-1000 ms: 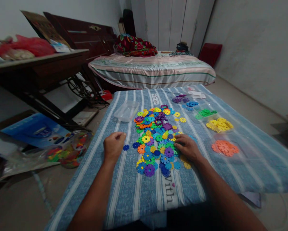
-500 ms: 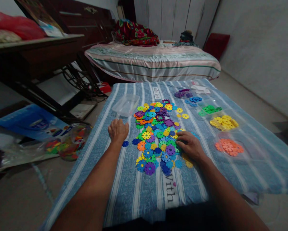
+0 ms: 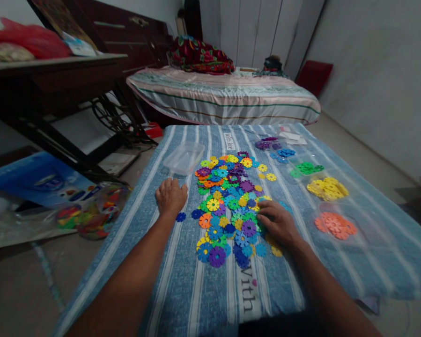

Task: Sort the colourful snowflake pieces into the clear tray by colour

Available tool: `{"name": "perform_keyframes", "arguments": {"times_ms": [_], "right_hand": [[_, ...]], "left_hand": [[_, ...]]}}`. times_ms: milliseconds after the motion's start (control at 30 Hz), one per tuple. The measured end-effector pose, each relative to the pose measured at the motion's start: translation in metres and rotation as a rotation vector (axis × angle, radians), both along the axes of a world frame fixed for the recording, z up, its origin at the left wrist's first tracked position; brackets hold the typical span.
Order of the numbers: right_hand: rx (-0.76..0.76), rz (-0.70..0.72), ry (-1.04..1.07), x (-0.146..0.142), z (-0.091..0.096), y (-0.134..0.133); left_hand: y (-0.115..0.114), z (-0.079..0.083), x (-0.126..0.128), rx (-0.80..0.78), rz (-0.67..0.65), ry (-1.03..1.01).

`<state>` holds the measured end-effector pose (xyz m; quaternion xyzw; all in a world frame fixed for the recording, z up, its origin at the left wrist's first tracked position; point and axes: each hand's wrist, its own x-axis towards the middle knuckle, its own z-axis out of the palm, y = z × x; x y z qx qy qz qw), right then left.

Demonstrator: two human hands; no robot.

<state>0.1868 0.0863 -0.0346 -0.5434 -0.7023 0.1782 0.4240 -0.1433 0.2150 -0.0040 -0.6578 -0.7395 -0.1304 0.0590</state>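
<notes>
A heap of flat plastic flower-shaped discs [image 3: 227, 201] in many colours lies on a blue striped cloth [image 3: 182, 281]. My left hand [image 3: 170, 195] rests on the cloth just left of the heap, fingers curled and held together, with a lone blue disc [image 3: 180, 216] beside its wrist. My right hand [image 3: 278, 223] lies on the heap's right edge, fingers bent onto the discs. What the right fingers pinch, if anything, is hidden.
An empty clear tub [image 3: 184, 157] stands beyond my left hand. Sorted piles sit at right: purple [image 3: 266, 142], blue [image 3: 283, 153], green [image 3: 306, 168], yellow [image 3: 328, 187], orange [image 3: 335, 224]. A dark table [image 3: 55, 79] and floor clutter [image 3: 91, 215] are left, a bed [image 3: 224, 93] behind.
My left hand moved forward along the cloth toward the clear tub and settled flatter. My right hand stayed on the heap's right edge.
</notes>
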Motion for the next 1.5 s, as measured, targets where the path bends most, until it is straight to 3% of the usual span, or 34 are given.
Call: {"name": "perform_keyframes", "arguments": {"times_ms": [300, 567, 767, 1067, 1300, 1500], "right_hand": [[0.079, -0.018, 0.049, -0.008, -0.001, -0.002], [0.145, -0.075, -0.103, -0.011, -0.005, 0.003], [0.174, 0.0, -0.183, -0.013, -0.006, 0.004], [0.163, -0.007, -0.165, -0.01, -0.007, -0.001], [0.21, 0.168, -0.278, -0.007, -0.006, -0.008], [0.228, 0.172, -0.284, -0.007, -0.009, -0.006]], "left_hand": [[0.001, 0.0, -0.001, 0.013, -0.002, 0.009], [0.001, 0.002, -0.001, 0.0, 0.007, 0.001], [-0.001, 0.002, 0.001, 0.009, 0.013, 0.0], [-0.001, 0.003, 0.001, -0.001, 0.012, 0.0], [-0.002, 0.005, 0.002, -0.021, 0.01, 0.025], [-0.003, 0.007, 0.003, -0.033, 0.014, 0.042]]}}
